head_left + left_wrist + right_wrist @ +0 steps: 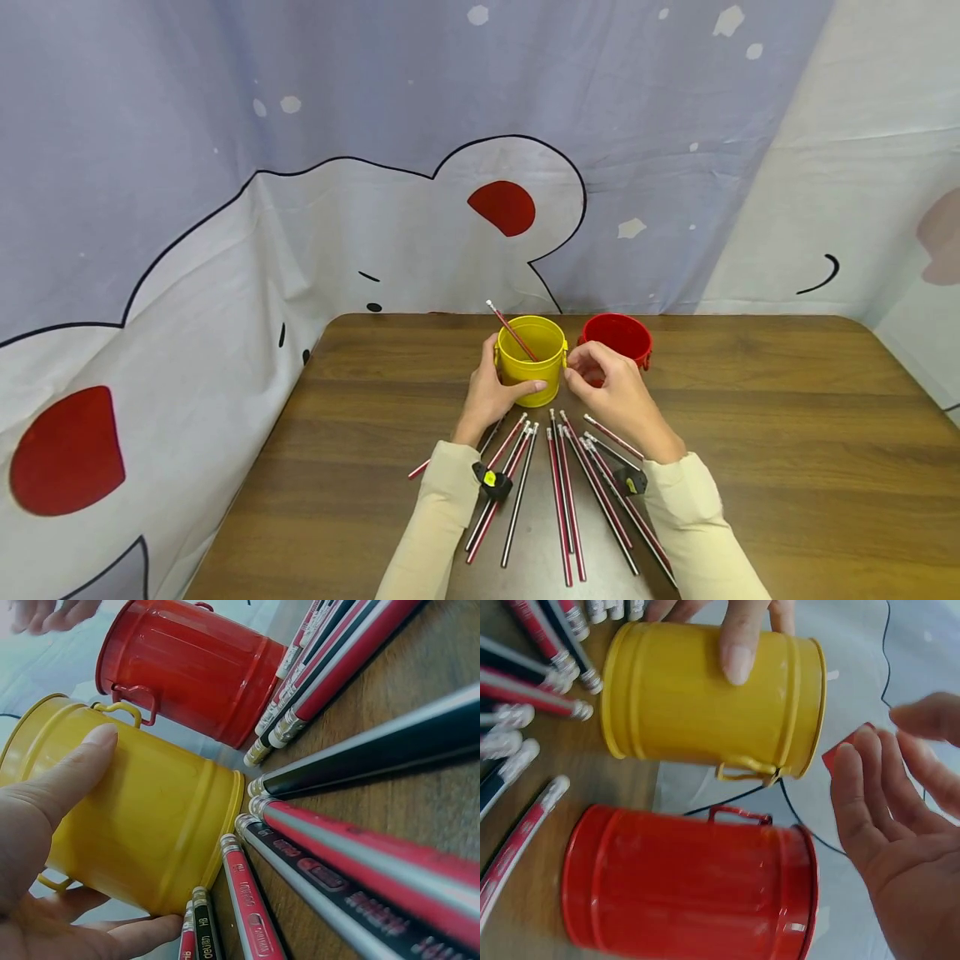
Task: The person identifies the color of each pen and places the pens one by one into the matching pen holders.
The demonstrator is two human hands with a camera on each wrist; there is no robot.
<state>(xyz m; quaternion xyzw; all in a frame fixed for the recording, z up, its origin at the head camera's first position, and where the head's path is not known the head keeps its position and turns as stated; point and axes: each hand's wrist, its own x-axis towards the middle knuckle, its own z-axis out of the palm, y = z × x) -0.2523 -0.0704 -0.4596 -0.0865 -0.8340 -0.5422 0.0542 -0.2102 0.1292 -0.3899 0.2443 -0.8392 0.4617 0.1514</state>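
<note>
A yellow bucket (551,387) stands upright near the middle of the table, and one red-and-dark pencil (512,332) leans inside it, eraser end up. My left hand (487,397) grips this bucket from the left, thumb across the front and fingers around the far side. Just right of the yellow rim, my right hand (617,398) hovers with loosely bent fingers, holding nothing. In the right wrist view its thumb stands apart from the fingertips. Partly behind that hand is a red bucket (682,885), upright beside the yellow one.
Several striped pencils (558,500) fan out across the wooden table (787,433) in front of the buckets, eraser ends toward them. Some lie under my wrists. A printed cloth (637,125) hangs behind the table's back edge.
</note>
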